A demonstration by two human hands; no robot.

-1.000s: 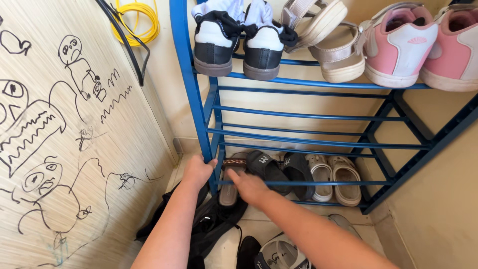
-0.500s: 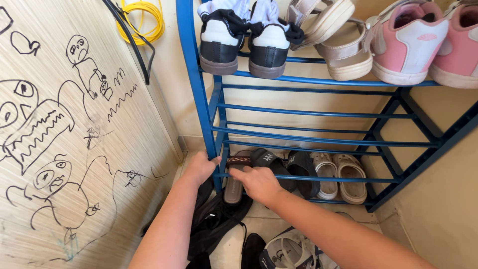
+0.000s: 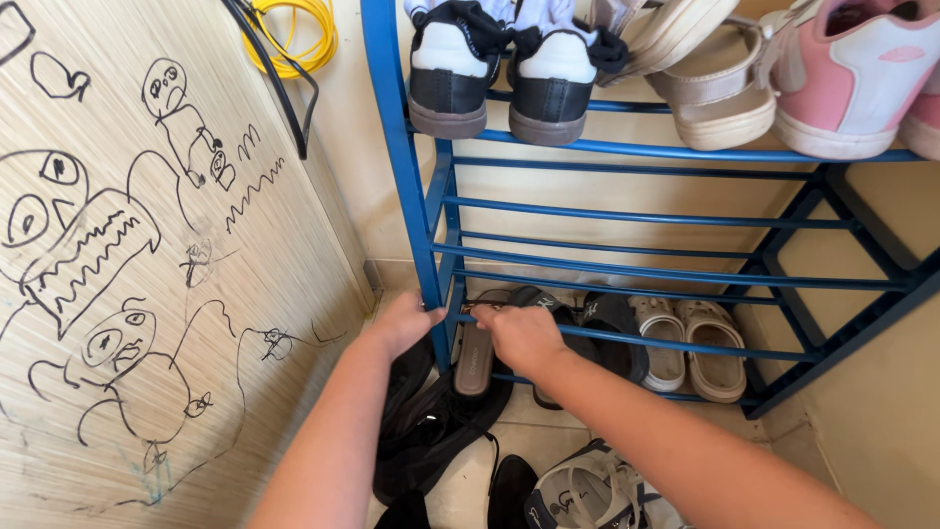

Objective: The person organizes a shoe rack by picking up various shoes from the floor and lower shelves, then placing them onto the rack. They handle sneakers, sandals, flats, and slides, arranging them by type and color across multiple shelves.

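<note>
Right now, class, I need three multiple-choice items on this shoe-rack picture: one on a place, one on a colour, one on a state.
1. Where does the left hand rest?
A. on the rack's front upright
B. on the yellow cable
C. on a pink shoe

2. What colour is the shoe rack?
A. red
B. blue
C. white

3. How does the middle shelf stand?
A. full of shoes
B. holding one sandal
C. bare of shoes

Answers:
1 A, the fingers wrap the blue post low down.
2 B, every bar is blue.
3 C, only bars show there, while shoes sit above and below.
</note>
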